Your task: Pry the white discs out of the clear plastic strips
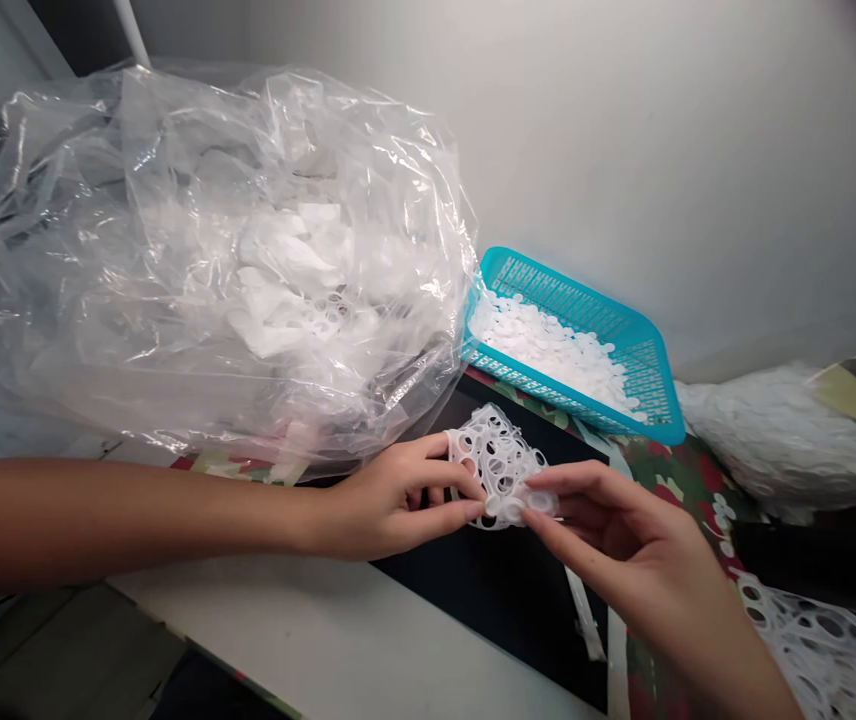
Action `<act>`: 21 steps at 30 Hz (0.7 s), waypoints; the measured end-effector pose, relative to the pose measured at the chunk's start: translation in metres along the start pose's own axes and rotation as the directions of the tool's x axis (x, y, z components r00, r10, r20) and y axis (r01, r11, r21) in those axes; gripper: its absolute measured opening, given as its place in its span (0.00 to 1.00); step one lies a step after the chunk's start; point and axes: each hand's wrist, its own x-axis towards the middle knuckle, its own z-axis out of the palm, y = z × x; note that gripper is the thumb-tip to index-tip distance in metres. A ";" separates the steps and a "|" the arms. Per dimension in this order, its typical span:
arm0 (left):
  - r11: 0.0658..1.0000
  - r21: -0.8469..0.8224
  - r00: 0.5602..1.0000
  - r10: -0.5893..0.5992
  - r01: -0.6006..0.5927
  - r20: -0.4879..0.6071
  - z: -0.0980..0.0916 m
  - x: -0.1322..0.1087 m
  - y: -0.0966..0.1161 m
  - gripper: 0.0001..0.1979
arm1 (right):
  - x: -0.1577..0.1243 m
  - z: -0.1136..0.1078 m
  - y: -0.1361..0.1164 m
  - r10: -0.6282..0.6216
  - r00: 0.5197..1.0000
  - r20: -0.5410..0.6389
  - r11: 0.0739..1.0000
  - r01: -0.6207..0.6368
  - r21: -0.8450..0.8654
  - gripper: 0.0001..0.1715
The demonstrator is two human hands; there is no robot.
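A white sheet full of round holes (498,455) is held up over a black mat (458,590). My left hand (390,495) grips its left side, thumb and fingers closed on the edge. At the sheet's lower right, my right hand (638,540) pinches small white discs (540,502) between thumb and fingertips. Whether these discs are still joined to the sheet I cannot tell. Beyond my hands, a blue plastic basket (585,290) holds a heap of loose white discs (548,345).
A large clear plastic bag (173,250) with white scraps fills the left back. More holed white sheets (833,640) lie at the lower right. A stuffed plastic bag (780,430) sits at the right. A narrow clear strip (584,615) rests on the mat.
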 end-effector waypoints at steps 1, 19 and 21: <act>1.000 0.019 1.000 0.009 -0.010 0.023 0.000 0.000 0.000 0.09 | 0.000 0.003 0.002 -0.013 1.000 0.018 1.000 0.014 -0.019 0.09; 0.999 0.034 1.000 -0.005 0.005 0.002 0.002 -0.001 0.002 0.09 | 0.006 0.014 0.003 0.034 0.983 0.178 0.982 -0.066 0.177 0.17; 0.999 0.033 1.000 -0.007 0.007 0.004 0.001 -0.001 0.001 0.09 | 0.006 0.014 0.004 0.032 0.984 0.178 0.981 -0.065 0.182 0.17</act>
